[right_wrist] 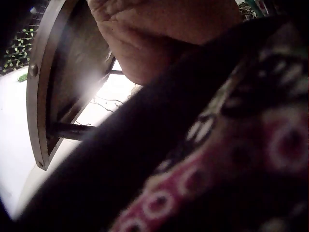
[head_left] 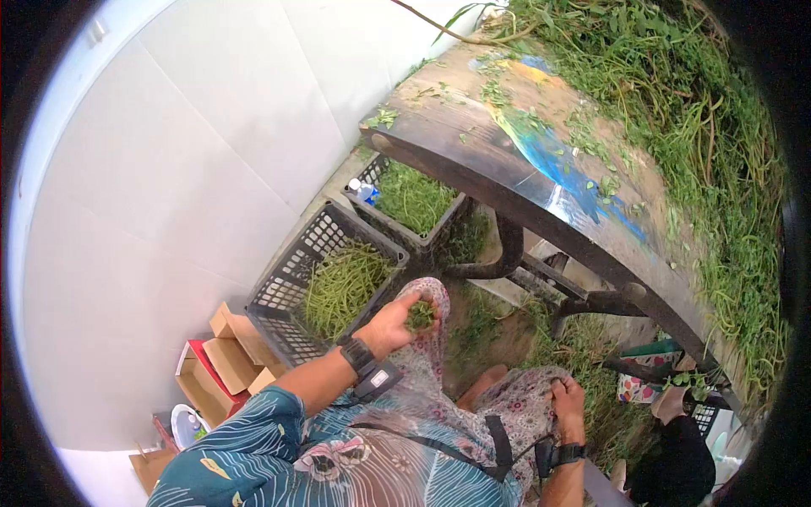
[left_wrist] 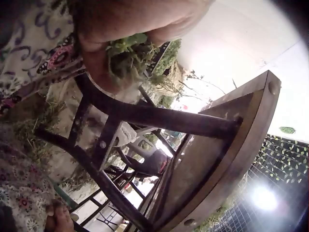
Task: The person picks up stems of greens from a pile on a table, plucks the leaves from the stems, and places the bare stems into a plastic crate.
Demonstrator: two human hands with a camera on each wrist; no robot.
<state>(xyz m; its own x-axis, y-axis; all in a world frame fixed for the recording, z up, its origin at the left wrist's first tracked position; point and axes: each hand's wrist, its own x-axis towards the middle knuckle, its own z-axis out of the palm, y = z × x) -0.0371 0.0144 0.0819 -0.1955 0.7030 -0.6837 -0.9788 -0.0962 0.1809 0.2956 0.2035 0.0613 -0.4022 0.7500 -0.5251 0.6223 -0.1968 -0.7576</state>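
My left hand (head_left: 392, 326) holds a small clump of leafy greens (head_left: 420, 316) above my left knee. In the left wrist view the leaves (left_wrist: 126, 54) show between the thumb and fingers. Just left of this hand stands a black plastic crate (head_left: 284, 268) with long green stems (head_left: 345, 287) in it. A second crate (head_left: 432, 240), behind it, holds finer greens (head_left: 412, 198). My right hand (head_left: 568, 399) rests on the flowered trousers at my right knee, fingers loosely bent. The right wrist view shows mostly dark cloth and part of that hand (right_wrist: 149, 36).
A wooden table (head_left: 456, 139) with a curved edge and dark metal legs (head_left: 510, 245) stands ahead, heaped with greens (head_left: 676, 76) on its right. Cardboard boxes (head_left: 230, 365) sit at the left by the white wall (head_left: 169, 186). Another person's foot (head_left: 669, 404) shows at the lower right.
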